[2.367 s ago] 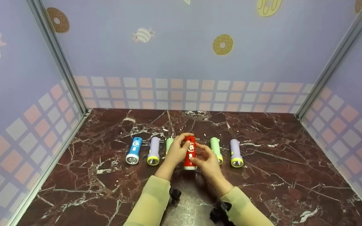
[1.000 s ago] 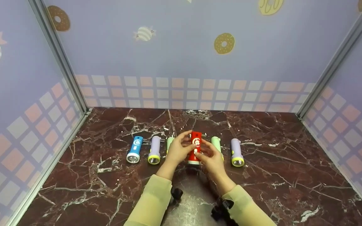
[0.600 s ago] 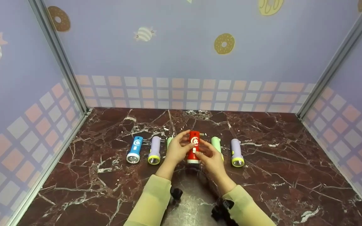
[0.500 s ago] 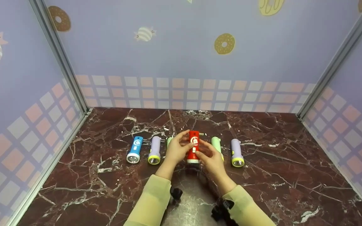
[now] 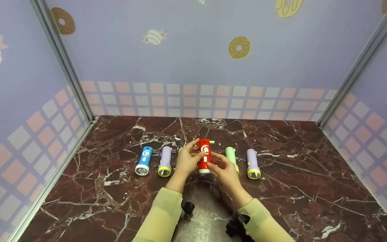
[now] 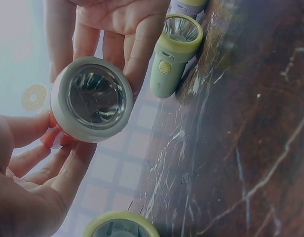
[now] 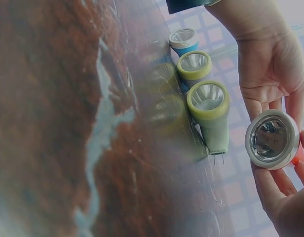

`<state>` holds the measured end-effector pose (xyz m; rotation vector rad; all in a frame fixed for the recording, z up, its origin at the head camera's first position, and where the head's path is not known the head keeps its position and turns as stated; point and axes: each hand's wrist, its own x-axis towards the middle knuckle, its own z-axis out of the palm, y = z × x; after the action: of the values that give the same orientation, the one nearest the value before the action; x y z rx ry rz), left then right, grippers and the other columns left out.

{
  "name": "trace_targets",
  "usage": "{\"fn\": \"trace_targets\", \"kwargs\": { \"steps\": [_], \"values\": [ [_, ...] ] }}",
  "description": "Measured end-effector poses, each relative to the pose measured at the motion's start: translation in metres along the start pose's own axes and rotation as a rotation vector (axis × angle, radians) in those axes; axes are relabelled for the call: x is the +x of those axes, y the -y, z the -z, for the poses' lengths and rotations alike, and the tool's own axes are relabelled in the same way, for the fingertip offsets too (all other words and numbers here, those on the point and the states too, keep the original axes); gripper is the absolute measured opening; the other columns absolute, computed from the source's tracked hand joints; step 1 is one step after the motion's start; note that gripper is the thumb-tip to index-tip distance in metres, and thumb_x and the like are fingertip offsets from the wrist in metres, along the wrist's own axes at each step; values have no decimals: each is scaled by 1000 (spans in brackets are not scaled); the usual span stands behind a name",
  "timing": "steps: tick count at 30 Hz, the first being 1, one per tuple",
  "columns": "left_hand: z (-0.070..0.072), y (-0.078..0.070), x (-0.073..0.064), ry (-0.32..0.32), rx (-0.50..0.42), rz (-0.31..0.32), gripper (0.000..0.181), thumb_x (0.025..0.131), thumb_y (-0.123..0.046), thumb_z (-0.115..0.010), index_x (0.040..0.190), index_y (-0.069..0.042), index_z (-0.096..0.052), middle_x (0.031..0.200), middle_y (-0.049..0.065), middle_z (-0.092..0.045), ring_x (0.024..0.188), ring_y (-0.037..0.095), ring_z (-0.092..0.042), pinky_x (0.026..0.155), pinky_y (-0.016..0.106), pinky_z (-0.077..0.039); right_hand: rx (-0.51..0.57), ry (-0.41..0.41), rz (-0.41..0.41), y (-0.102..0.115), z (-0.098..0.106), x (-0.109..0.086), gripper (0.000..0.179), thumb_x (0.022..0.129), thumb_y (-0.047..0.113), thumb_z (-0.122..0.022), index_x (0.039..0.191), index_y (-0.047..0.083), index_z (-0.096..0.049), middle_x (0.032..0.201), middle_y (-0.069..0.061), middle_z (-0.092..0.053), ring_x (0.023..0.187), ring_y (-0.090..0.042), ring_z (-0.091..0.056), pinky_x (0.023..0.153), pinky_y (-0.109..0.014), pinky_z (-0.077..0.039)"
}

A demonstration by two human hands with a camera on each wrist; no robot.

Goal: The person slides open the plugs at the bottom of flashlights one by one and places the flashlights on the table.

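Note:
Both hands hold a red flashlight (image 5: 204, 156) with a white logo, a white switch and a white rim, raised in front of the row of flashlights. My left hand (image 5: 187, 161) pinches its upper part from the left, thumb on the front below the logo. From the right, my right hand (image 5: 225, 169) grips the lower half, its thumb at the edge beside the switch. In the left wrist view the white-rimmed lens (image 6: 95, 101) faces the camera, unlit. The same lens (image 7: 271, 139) appears in the right wrist view between the fingers of both hands.
On the marble table (image 5: 113, 208) lie a blue flashlight (image 5: 144, 160), purple ones left (image 5: 165, 161) and right (image 5: 253, 164), and a green one (image 5: 230, 158). Another green flashlight (image 7: 213, 126) is mostly hidden behind my left hand. Patterned walls (image 5: 193, 64) enclose the back and sides.
Since half a second ago the red flashlight has shifted slightly up and left with both hands. My right thumb now lies farther out at its edge. The other flashlights stay put.

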<state>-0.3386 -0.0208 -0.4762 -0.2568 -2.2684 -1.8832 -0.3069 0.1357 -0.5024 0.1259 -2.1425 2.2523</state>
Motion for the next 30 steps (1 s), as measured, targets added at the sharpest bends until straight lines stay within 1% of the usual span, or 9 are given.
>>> {"fn": "trace_targets", "kwargs": {
  "steps": [4, 11, 20, 23, 26, 28, 30],
  "values": [
    [1, -1, -1, -1, -7, 11, 57, 90, 1, -73, 143, 8, -53, 118, 32, -71, 100, 41, -74, 83, 40, -64, -1, 3, -3, 0, 0, 0, 48, 94, 1, -69, 139, -4, -57, 124, -28, -68, 92, -11, -68, 82, -34, -60],
    [-1, 2, -1, 5, -2, 18, 57, 90, 2, -72, 143, 7, -53, 118, 32, -71, 101, 41, -74, 79, 38, -64, -12, 9, -4, -2, 0, 0, 47, 93, 2, -70, 138, -5, -58, 122, -27, -69, 88, -10, -67, 73, -28, -57],
    [-3, 4, -1, -1, 27, 70, 57, 90, -1, -73, 144, 5, -54, 121, 31, -71, 100, 38, -74, 77, 36, -64, -26, -1, -18, -2, 1, -1, 47, 94, 4, -69, 138, -7, -58, 126, -28, -68, 94, -12, -67, 77, -29, -58],
    [-3, 4, 0, -8, 59, 92, 57, 90, -3, -74, 143, 4, -55, 120, 30, -71, 100, 37, -74, 77, 36, -64, -32, -7, -47, -3, 0, 2, 47, 94, 4, -69, 138, -6, -58, 127, -28, -67, 92, -11, -67, 76, -28, -57],
    [-3, 5, 3, -15, 114, 105, 56, 90, -4, -75, 142, 4, -57, 118, 28, -73, 102, 36, -74, 79, 36, -63, -41, -14, -76, -4, -2, 5, 46, 94, 4, -69, 138, -5, -59, 127, -28, -68, 89, -11, -67, 74, -27, -57],
    [-2, 5, 5, -12, 152, 109, 56, 89, -5, -75, 141, 5, -57, 116, 27, -73, 104, 35, -73, 81, 37, -63, -48, -19, -91, -5, -3, 7, 45, 94, 5, -69, 138, -5, -60, 128, -28, -67, 89, -12, -67, 73, -27, -57],
    [-2, 5, 8, 0, 178, 126, 56, 90, -5, -74, 141, 6, -57, 115, 27, -74, 105, 35, -73, 83, 38, -62, -57, -23, -102, -5, -4, 8, 46, 95, 6, -68, 138, -5, -59, 128, -28, -67, 91, -14, -67, 74, -29, -58]
  ]
}}
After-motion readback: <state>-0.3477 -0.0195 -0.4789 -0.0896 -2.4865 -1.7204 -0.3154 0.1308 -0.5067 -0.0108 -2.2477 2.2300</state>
